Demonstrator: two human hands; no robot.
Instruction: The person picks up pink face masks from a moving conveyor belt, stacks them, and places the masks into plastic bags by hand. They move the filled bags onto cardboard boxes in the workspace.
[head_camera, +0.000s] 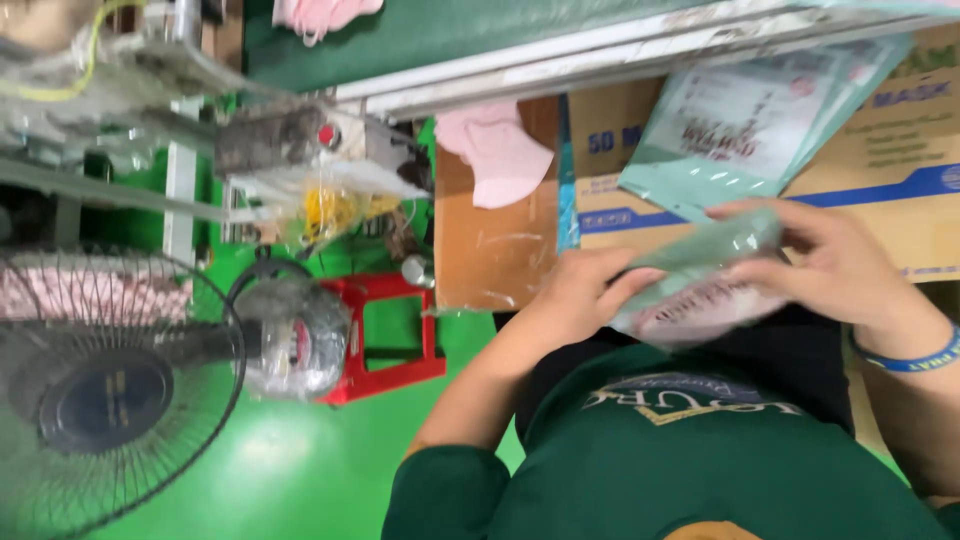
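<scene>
Green sleeves and the chest of my green shirt (700, 470) sit closest to the camera, and just beyond them both of my hands close on a pouch (700, 285), a flat, glossy, pale green plastic packet with something pink showing through its clear face. My left hand (580, 295) clamps one end, thumb on top and fingers curled underneath. My right hand (835, 265) grips the other end, fingers spread over the upper edge, with a blue wristband (915, 355) on that wrist. Between the two hands the pouch lies slightly tilted, held in the air close to my body.

Just past my right hand, a stack of similar pale green pouches (750, 120) rests on a cardboard box (900, 170) with blue stripes. Beyond my left hand, a pink mask (500, 155) lies over the edge of a brown carton (490, 240). Well out from my left hand, a red plastic stool (385, 335) stands on the bright green floor (300, 470), beside a standing fan (110, 385) whose motor is wrapped in clear plastic.
</scene>
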